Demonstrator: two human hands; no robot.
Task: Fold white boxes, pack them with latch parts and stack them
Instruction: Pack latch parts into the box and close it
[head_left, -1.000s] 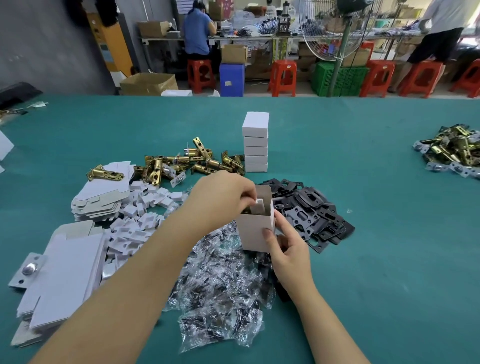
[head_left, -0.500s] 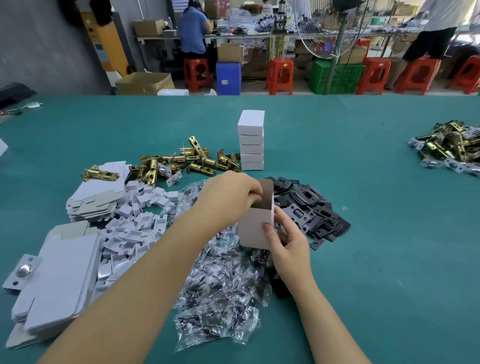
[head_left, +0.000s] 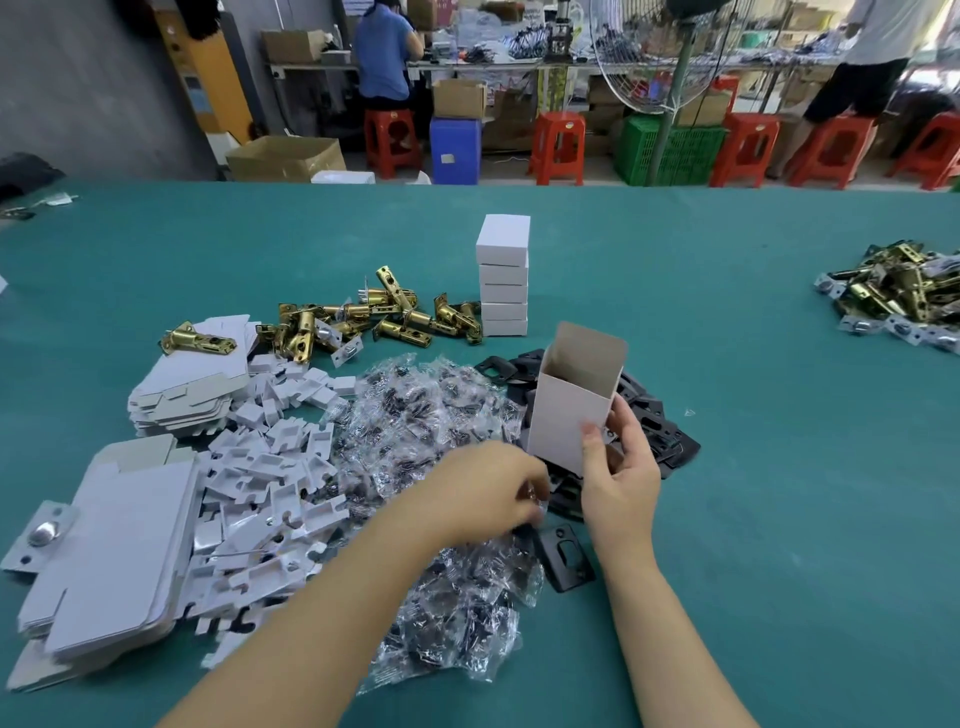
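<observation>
Now your right hand (head_left: 618, 467) holds the open white cardboard box (head_left: 574, 410) upright while your left hand (head_left: 483, 493) is down among the clear plastic packets (head_left: 431, 431).

Your right thumb and fingers are curled round the box's lower right corner, its top flap standing open above them. Your left fingers are bent over the packets just left of the box; motion blur hides whether they pinch one, so I cannot tell. A black metal plate (head_left: 563, 556) lies just below your left fingertips, more black plates (head_left: 660, 421) behind your right fingers. Beyond both hands stands the stack of closed white boxes (head_left: 503, 280), with brass latch bolts (head_left: 363, 322) to its left. Flat white box blanks (head_left: 114, 551) lie well left of your left hand on the green table (head_left: 779, 519).
</observation>
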